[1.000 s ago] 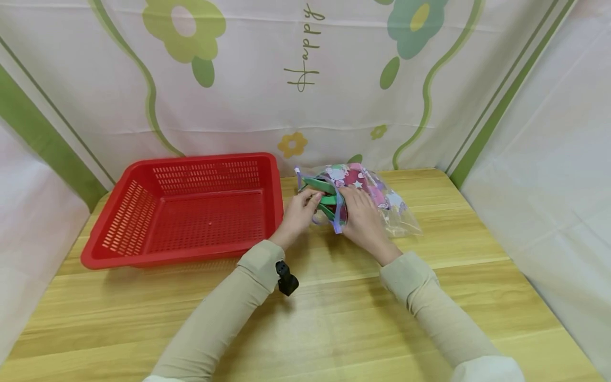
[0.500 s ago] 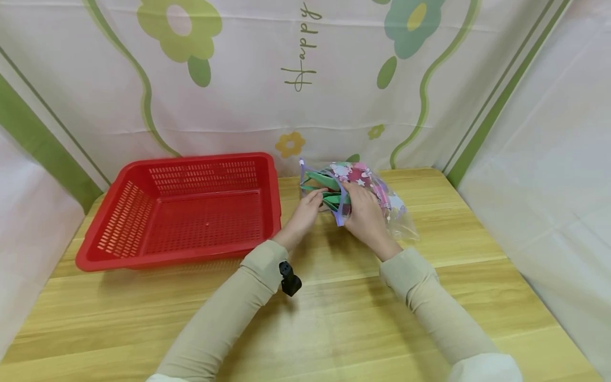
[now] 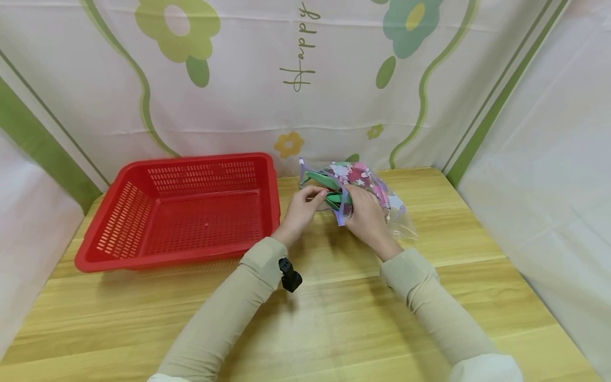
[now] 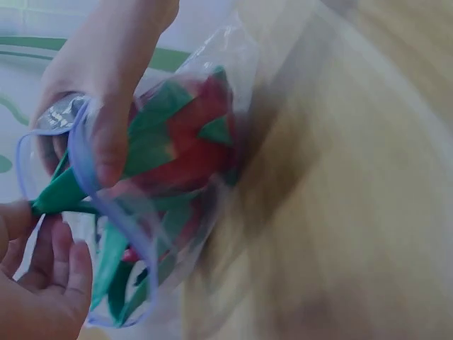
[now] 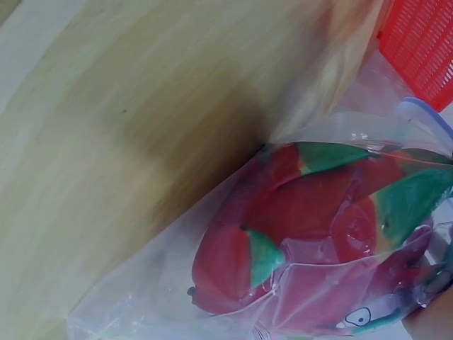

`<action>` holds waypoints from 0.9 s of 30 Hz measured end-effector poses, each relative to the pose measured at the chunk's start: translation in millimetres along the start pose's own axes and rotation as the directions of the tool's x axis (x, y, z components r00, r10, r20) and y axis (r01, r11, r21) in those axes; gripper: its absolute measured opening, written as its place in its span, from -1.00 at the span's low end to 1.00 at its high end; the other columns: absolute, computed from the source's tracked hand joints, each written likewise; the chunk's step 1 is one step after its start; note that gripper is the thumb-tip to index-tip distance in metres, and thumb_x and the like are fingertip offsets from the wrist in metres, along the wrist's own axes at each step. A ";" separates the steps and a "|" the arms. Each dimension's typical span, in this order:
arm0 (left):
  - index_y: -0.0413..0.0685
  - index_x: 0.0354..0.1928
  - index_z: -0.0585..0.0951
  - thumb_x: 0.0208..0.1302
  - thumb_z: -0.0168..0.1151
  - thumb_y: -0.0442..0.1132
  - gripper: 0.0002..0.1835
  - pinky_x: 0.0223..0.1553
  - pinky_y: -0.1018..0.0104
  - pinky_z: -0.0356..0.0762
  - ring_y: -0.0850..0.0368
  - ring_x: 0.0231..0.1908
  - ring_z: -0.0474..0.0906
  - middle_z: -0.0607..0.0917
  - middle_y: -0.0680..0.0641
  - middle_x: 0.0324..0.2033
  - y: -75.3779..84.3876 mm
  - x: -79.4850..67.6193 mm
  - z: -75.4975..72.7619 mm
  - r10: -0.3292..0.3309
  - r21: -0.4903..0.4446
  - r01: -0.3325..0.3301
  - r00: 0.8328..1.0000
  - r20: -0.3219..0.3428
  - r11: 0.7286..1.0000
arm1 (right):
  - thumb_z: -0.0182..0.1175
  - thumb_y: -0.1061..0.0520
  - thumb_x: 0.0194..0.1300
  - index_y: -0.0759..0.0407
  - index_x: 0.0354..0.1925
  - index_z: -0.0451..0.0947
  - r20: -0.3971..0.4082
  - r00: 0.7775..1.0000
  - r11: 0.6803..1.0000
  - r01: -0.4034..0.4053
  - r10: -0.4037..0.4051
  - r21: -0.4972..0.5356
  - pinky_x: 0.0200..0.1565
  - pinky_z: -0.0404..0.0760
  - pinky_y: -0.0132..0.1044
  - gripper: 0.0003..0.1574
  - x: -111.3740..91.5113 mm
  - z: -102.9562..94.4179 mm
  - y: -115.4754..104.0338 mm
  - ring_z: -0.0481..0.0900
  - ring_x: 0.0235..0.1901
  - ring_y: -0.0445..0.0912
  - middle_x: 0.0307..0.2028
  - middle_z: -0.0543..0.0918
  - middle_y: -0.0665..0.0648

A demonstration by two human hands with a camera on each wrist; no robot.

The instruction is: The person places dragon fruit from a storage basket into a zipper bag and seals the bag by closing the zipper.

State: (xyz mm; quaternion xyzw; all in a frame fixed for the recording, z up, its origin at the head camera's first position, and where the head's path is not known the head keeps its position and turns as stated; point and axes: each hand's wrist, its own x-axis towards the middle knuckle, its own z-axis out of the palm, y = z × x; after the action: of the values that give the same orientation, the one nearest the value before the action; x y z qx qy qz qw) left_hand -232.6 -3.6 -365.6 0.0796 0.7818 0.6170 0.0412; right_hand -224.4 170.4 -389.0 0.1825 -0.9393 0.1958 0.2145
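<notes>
At the back of the table lies a clear zip bag (image 3: 396,215) with printed pink, white and purple shapes. Inside is an imitation dragon fruit (image 5: 304,212), red with green-tipped scales. Its long green leaves (image 4: 117,262) stick out at the open, purple-edged mouth, which faces left. My left hand (image 3: 299,212) pinches the tip of one green leaf (image 4: 60,191) between thumb and fingers. My right hand (image 3: 366,215) grips the bag near its mouth; in the left wrist view its thumb presses on the plastic. Some of its fingers are hidden by the bag.
A red plastic basket (image 3: 179,260) with slotted walls stands left of the bag, with nothing inside. Both stand on a wooden table (image 3: 329,323). A white curtain (image 3: 238,106) with printed flowers hangs right behind the table. A black camera (image 3: 289,276) sits on my left wrist.
My left fingers have shifted slightly among the leaves, and the hand has drawn a little left since half a second ago. The bag's mouth has tilted slightly; my right hand keeps its grip.
</notes>
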 end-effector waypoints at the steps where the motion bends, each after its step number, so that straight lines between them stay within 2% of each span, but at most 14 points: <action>1: -0.20 0.04 0.61 0.40 0.08 -0.18 -0.69 -0.14 0.38 0.48 0.03 -0.10 0.50 0.65 -0.17 -0.04 1.4 0.5 -0.9 0.009 0.027 -0.009 1.000 0.001 1.000 | 0.34 0.21 0.09 0.36 0.19 0.38 -0.003 1.000 1.000 0.003 -0.003 0.002 0.25 0.38 0.09 -0.30 -0.1 -0.1 -0.1 0.50 0.15 0.20 0.12 0.56 0.34; 6: -0.17 0.01 0.64 0.37 0.11 -0.16 -0.70 -0.29 0.45 0.42 0.07 -0.22 0.48 0.67 -0.16 -0.11 4.8 3.5 -2.3 -0.002 0.120 0.002 1.000 -0.001 0.993 | 0.34 0.21 0.09 0.33 0.15 0.41 -0.025 1.000 1.000 0.018 -0.018 0.014 0.23 0.41 0.08 -0.35 -0.6 0.5 -0.8 0.52 0.12 0.19 0.10 0.58 0.32; 16: -0.15 -0.06 0.67 0.35 0.16 -0.16 -0.73 -0.24 0.40 0.56 0.07 -0.22 0.58 0.70 -0.14 -0.17 13.4 2.6 0.8 -0.025 0.151 0.028 0.999 -0.020 0.988 | 0.33 0.26 0.08 0.32 0.12 0.48 -0.058 0.998 0.999 0.041 -0.040 0.015 0.21 0.42 0.09 -0.41 0.4 -1.5 -5.4 0.53 0.12 0.17 0.10 0.60 0.29; 23: -0.14 -0.09 0.70 0.30 0.22 -0.12 -0.72 -0.10 0.26 0.62 0.03 -0.12 0.67 0.74 -0.11 -0.13 19.7 0.2 7.6 -0.031 0.166 0.027 0.999 0.018 0.986 | 0.39 0.24 0.05 0.36 0.10 0.52 -0.083 0.994 0.997 0.072 -0.070 0.026 0.21 0.42 0.10 -0.39 0.4 -2.1 -6.0 0.53 0.12 0.19 0.10 0.60 0.30; 26: -0.10 -0.10 0.71 0.30 0.22 -0.09 -0.72 -0.15 0.34 0.58 0.11 -0.15 0.63 0.75 -0.05 -0.15 21.6 -2.6 8.7 -0.034 0.166 0.029 0.999 0.028 0.986 | 0.37 0.25 0.06 0.37 0.08 0.54 -0.092 0.993 0.997 0.074 -0.072 0.022 0.20 0.43 0.10 -0.43 0.1 -2.1 -5.8 0.55 0.11 0.19 0.08 0.62 0.30; 27: -0.10 -0.11 0.72 0.31 0.21 -0.08 -0.72 -0.23 0.38 0.54 0.12 -0.23 0.60 0.75 -0.04 -0.23 22.0 -3.6 8.6 -0.033 0.162 0.028 0.999 0.032 0.986 | 0.36 0.26 0.06 0.37 0.06 0.55 -0.093 0.993 0.997 0.071 -0.069 0.020 0.20 0.43 0.10 -0.45 -0.1 -2.0 -5.5 0.55 0.10 0.20 0.07 0.62 0.31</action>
State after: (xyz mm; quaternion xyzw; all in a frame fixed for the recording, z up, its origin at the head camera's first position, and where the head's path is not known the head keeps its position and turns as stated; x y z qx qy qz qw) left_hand -226.0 9.0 -346.3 0.0813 0.8295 0.5496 0.0575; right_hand -221.3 166.6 -385.7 0.2083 -0.9192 0.2071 0.2624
